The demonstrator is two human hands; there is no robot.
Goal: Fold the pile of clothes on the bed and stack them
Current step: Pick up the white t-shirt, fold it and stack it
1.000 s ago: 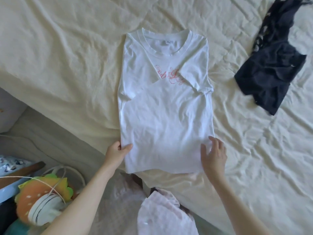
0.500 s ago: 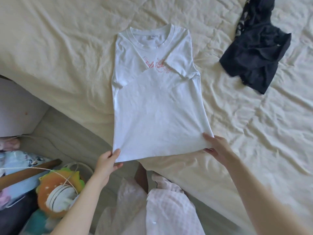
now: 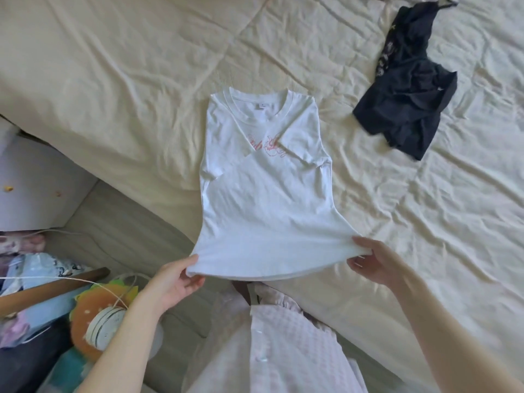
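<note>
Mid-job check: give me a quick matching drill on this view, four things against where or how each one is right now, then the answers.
Things:
1. white T-shirt
2. dark garment
3. left hand
4. right hand

States:
A. lies crumpled and unfolded on the bed, apart from the other garment
B. pinches the hem corner nearest the bed's edge
C. sleeves folded in, hem lifted off the bed
D. grips the hem corner over the bed

Pairs: 1-C, 2-A, 3-B, 4-D
</note>
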